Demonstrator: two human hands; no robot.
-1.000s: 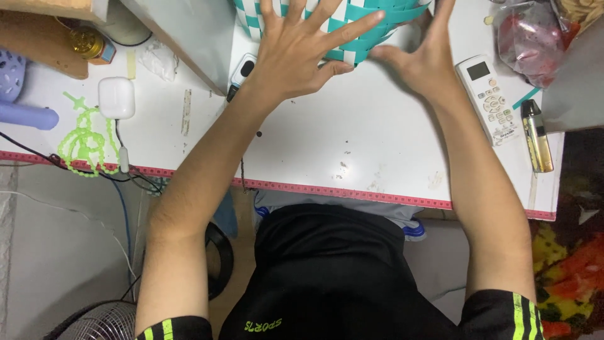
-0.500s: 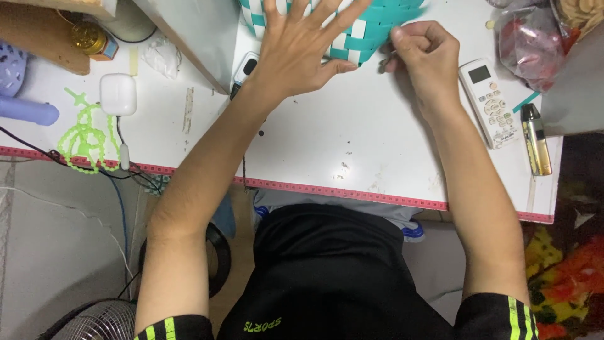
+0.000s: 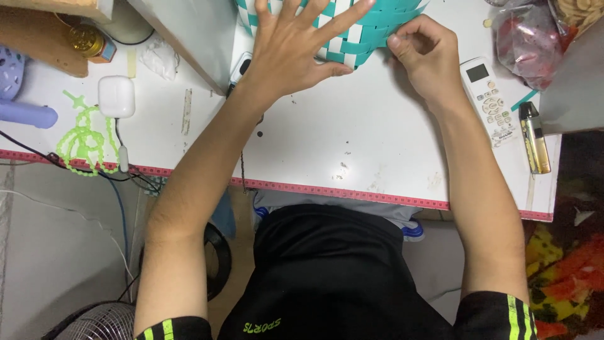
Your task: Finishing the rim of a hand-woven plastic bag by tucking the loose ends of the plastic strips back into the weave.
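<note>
Head view looks down over the person's black shirt to the white desk, whose near edge carries a red measuring strip. On the near part of the desk nothing is handled; the work is at the far edge. A second ago both hands lay flat and spread on the teal and white woven basket; since then the right hand has closed, and now its thumb and fingertips pinch the basket's near right edge, seemingly on one strip end. I judge that pressing has given way to fine work on the weave. The left hand remains wide open, palm down, fingers spread across the basket, gripping nothing. Right of the right hand lie a white remote and a dark lighter.
</note>
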